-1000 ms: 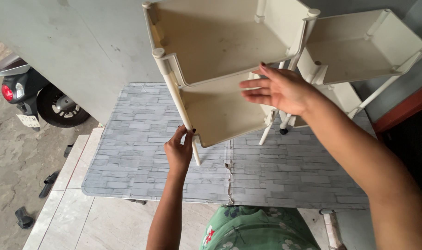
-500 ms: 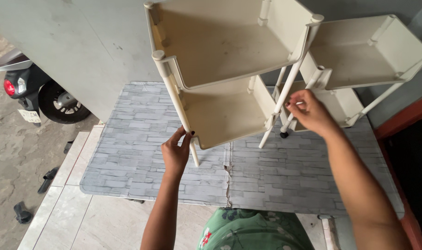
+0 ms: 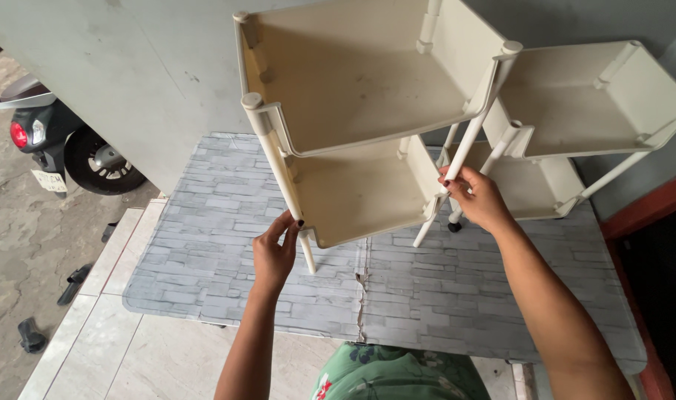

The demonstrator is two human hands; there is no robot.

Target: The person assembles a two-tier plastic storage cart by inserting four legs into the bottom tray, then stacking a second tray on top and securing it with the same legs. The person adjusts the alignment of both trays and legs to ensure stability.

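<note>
Presently, a cream plastic two-tier shelf rack [image 3: 353, 111] is held up above a grey brick-pattern mat [image 3: 219, 244] on the tiled floor. Its upper tray [image 3: 360, 74] and lower tray [image 3: 360, 192] both show bare interiors with only faint scuff marks; nothing lies in either. The left hand [image 3: 275, 255] is closed around the front left leg post [image 3: 282, 178] just beneath the lower tray's corner, fingers wrapped on the tube. The right hand [image 3: 480, 198] is clamped on the right leg post [image 3: 468, 152] beside the lower tray's right wall. A second cream rack [image 3: 582, 118] stands just beside the first, on the right, against the grey wall; its visible trays likewise hold nothing. A parked scooter [image 3: 64, 148] sits well apart at the left, on the concrete, with dark sandals [image 3: 75, 281] near the tile edge.
</note>
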